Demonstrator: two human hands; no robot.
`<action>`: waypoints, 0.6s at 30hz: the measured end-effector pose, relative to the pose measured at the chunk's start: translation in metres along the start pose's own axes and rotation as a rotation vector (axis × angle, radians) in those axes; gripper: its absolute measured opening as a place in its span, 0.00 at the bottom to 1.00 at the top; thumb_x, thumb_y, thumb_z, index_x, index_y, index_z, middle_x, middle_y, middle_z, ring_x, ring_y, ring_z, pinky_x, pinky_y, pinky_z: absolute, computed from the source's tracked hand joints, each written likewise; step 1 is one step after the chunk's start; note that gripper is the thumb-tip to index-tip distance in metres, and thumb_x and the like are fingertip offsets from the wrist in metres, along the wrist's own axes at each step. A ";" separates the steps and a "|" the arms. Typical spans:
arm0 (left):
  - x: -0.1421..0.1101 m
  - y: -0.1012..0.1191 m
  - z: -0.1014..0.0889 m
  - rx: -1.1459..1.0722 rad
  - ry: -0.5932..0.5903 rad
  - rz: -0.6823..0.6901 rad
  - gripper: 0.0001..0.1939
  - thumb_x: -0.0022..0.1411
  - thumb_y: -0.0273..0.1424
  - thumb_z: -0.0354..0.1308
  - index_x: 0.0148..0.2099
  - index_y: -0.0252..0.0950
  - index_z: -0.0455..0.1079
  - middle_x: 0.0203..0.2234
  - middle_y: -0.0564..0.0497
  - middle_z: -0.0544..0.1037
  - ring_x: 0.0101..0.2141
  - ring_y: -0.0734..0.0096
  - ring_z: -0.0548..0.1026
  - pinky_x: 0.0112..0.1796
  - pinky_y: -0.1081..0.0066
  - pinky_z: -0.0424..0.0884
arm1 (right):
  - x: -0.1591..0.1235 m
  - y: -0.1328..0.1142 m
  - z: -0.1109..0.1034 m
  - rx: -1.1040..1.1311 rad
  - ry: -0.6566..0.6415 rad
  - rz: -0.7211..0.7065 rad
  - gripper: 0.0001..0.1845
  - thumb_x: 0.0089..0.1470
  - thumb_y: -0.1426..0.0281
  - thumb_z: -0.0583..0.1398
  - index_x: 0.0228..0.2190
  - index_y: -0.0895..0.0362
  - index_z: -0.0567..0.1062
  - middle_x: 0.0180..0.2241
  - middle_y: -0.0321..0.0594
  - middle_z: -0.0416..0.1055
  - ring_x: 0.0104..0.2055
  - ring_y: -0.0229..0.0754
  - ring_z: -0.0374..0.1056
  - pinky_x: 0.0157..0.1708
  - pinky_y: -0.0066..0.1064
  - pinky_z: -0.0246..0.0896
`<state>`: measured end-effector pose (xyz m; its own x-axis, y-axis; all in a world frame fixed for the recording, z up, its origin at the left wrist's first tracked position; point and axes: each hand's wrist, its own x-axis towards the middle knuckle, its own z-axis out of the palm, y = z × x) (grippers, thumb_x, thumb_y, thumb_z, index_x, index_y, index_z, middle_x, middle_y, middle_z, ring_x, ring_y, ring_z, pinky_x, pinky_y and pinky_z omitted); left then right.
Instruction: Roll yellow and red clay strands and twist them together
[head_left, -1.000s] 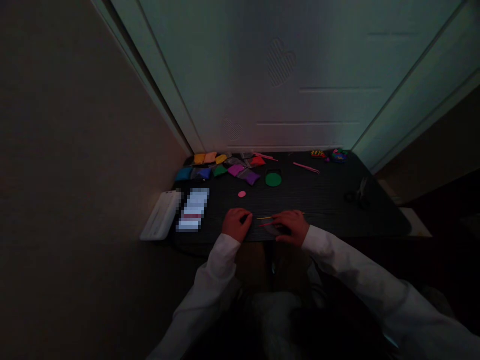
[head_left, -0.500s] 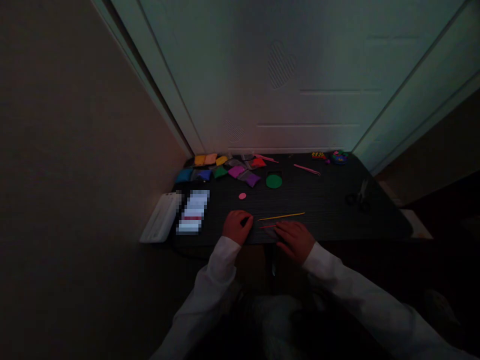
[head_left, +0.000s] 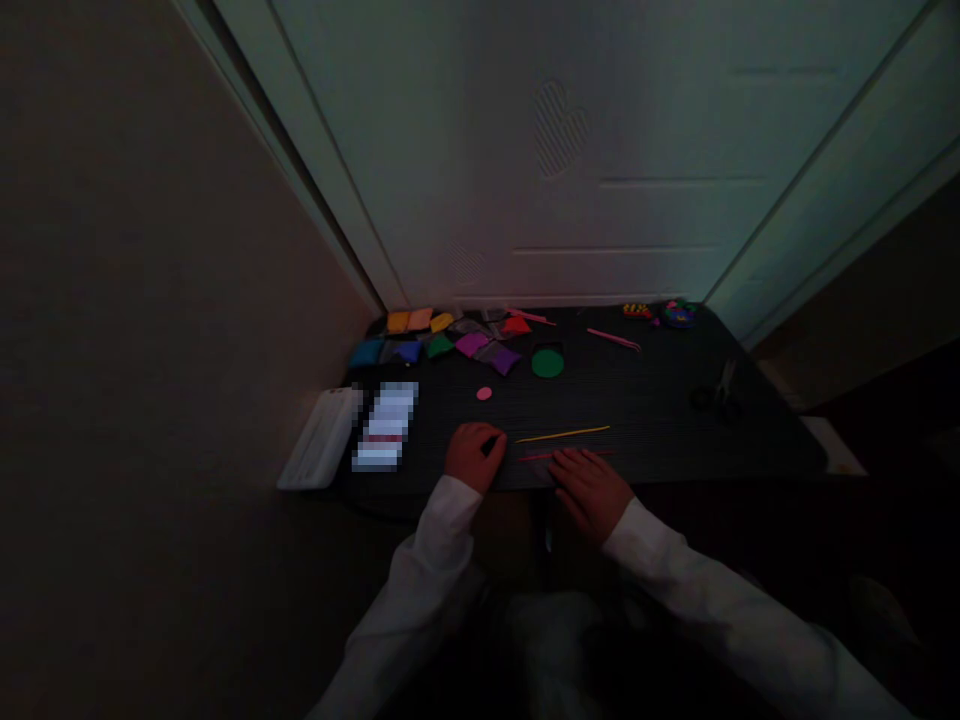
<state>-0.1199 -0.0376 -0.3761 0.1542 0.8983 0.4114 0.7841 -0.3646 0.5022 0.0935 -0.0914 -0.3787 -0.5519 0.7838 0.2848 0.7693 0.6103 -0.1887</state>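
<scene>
My right hand (head_left: 591, 490) lies flat near the front edge of the dark table, fingers stretched out over a thin red strand (head_left: 534, 457). The strand's ends show on both sides of the fingers. Just beyond it lies a thin yellow strand (head_left: 562, 434), roughly parallel and untouched. My left hand (head_left: 475, 457) rests on the table edge to the left of both strands, fingers curled in and thumb meeting them; nothing shows in it. Past the left hand sits a flat pink disc (head_left: 484, 394), and behind that a round green piece (head_left: 547, 362).
Colourful clay packets, among them a purple one (head_left: 505, 360), lie at the back left. A blurred phone screen (head_left: 386, 425) and a white case (head_left: 321, 438) are at left. Pink tweezers (head_left: 613, 339), black scissors (head_left: 718, 392) and a small decorated blue piece (head_left: 679, 316) are at right.
My right hand has slid slightly toward me over the red strand, and more of the strand now shows beyond the fingers to the right. My left hand stays put.
</scene>
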 end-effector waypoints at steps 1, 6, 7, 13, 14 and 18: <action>0.000 0.000 0.000 0.001 0.001 -0.002 0.08 0.53 0.34 0.49 0.32 0.37 0.68 0.28 0.51 0.73 0.34 0.70 0.68 0.39 0.66 0.64 | -0.001 -0.001 0.000 0.001 0.004 0.003 0.19 0.52 0.68 0.48 0.46 0.57 0.63 0.50 0.42 0.60 0.52 0.43 0.53 0.51 0.41 0.46; 0.000 0.001 0.000 -0.005 -0.006 -0.003 0.09 0.53 0.34 0.49 0.32 0.37 0.68 0.29 0.50 0.73 0.34 0.70 0.68 0.38 0.66 0.64 | 0.003 0.000 0.002 0.008 0.036 0.022 0.18 0.52 0.68 0.49 0.45 0.57 0.65 0.48 0.42 0.63 0.51 0.42 0.56 0.50 0.40 0.49; 0.000 0.001 0.000 -0.005 -0.009 -0.004 0.09 0.53 0.34 0.49 0.32 0.37 0.68 0.29 0.50 0.73 0.34 0.70 0.68 0.39 0.66 0.64 | 0.003 0.000 0.002 0.004 0.043 0.023 0.18 0.52 0.69 0.49 0.45 0.56 0.65 0.47 0.42 0.63 0.51 0.42 0.56 0.50 0.40 0.49; 0.000 0.002 -0.001 -0.005 -0.011 -0.016 0.08 0.53 0.33 0.49 0.32 0.38 0.69 0.29 0.51 0.73 0.35 0.69 0.68 0.39 0.65 0.64 | -0.003 -0.001 0.004 -0.020 0.075 -0.022 0.17 0.51 0.70 0.51 0.45 0.56 0.65 0.46 0.42 0.64 0.50 0.42 0.57 0.50 0.39 0.51; 0.000 0.002 -0.001 -0.006 -0.008 -0.016 0.08 0.53 0.33 0.49 0.32 0.38 0.69 0.29 0.51 0.73 0.35 0.69 0.68 0.39 0.65 0.64 | -0.003 -0.001 0.004 -0.019 0.081 -0.023 0.17 0.51 0.70 0.51 0.44 0.56 0.66 0.46 0.42 0.64 0.50 0.42 0.57 0.50 0.39 0.51; 0.000 0.001 0.000 -0.005 0.003 -0.012 0.08 0.53 0.33 0.49 0.32 0.38 0.68 0.29 0.51 0.73 0.34 0.70 0.68 0.39 0.66 0.64 | -0.001 0.001 0.005 -0.012 0.087 -0.005 0.16 0.52 0.71 0.50 0.43 0.56 0.67 0.46 0.41 0.65 0.49 0.41 0.59 0.49 0.38 0.52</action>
<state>-0.1188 -0.0381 -0.3755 0.1433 0.9020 0.4073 0.7827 -0.3552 0.5111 0.0934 -0.0907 -0.3841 -0.5257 0.7677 0.3665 0.7709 0.6121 -0.1765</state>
